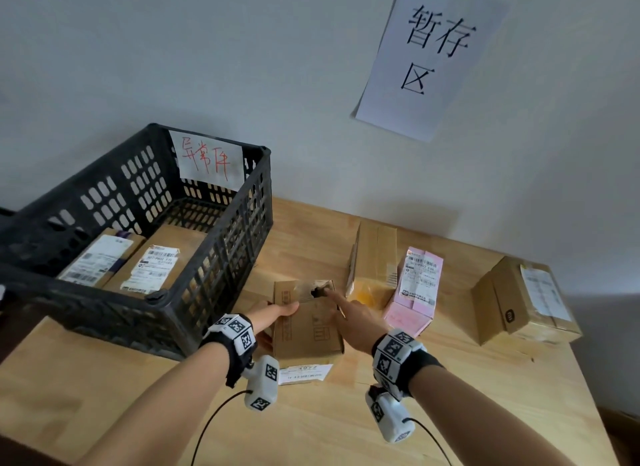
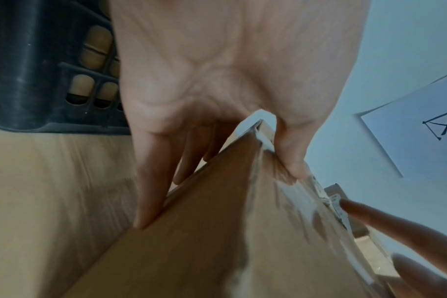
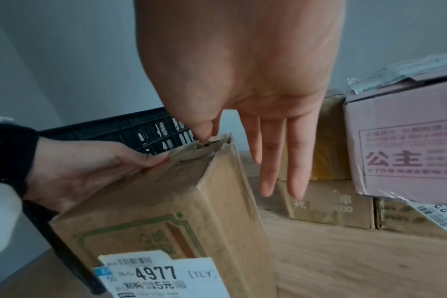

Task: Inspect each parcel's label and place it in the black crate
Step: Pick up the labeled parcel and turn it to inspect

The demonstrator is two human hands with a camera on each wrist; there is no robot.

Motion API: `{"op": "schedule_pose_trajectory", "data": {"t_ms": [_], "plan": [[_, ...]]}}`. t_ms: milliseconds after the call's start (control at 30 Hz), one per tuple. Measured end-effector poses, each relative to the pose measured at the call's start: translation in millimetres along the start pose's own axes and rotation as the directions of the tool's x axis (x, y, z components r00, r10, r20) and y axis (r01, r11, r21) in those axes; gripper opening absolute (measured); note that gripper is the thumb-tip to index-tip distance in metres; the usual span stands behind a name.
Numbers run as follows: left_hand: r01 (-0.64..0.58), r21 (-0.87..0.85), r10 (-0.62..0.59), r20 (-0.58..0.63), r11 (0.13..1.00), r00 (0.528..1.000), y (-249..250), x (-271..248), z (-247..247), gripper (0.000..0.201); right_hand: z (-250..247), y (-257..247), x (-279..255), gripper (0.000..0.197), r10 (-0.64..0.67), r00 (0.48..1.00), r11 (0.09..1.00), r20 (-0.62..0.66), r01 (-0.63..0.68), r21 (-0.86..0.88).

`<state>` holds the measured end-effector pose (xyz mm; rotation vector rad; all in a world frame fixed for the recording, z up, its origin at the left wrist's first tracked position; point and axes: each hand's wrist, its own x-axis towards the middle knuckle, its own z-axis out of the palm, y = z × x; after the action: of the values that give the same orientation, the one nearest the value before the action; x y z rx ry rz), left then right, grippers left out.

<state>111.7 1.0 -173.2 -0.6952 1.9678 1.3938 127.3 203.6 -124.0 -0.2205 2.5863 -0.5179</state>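
Left hand (image 1: 273, 318) gripping the torn cardboard parcel (image 1: 304, 321), thumb on top and fingers (image 2: 151, 181) under its side, right hand (image 1: 353, 321) pointing a straight index finger at the tear, just beside the black crate (image 1: 221, 257) on the wooden table (image 1: 450, 413).

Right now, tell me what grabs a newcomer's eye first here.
The torn hole in the cardboard box at table centre, which the right hand points at while the left hand grips the box. Then the black crate on the left, already holding two parcels.
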Motion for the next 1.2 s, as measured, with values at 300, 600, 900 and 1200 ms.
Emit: {"op": "schedule_pose_trajectory", "data": {"t_ms": [300, 600, 900, 1200], "plan": [[0.007, 0.004, -0.007, 0.029, 1.000, 1.000, -1, -1, -3, 0.111, 0, -6, -2, 0.050, 0.039, 0.997, 0.956, 0.072, -0.058, 0.286], [0.016, -0.389, -0.005, 0.028, 0.921, 1.000, 16, -19, -13, 0.138, -12, 4, 12, 0.053, 0.239, 0.971, 0.715, -0.013, -0.167, 0.679], [-0.014, -0.258, 0.031, 0.059, 0.966, 0.998, 11, -43, -15, 0.091, 10, 10, 12, 0.052, 0.250, 0.955, 0.580, 0.158, -0.279, 0.765], [0.074, -0.084, -0.066, 0.095, 0.994, 0.993, -10, -31, 2, 0.077, 29, 2, 15, 0.066, 0.187, 0.918, 0.726, 0.350, -0.370, 0.580]]}}
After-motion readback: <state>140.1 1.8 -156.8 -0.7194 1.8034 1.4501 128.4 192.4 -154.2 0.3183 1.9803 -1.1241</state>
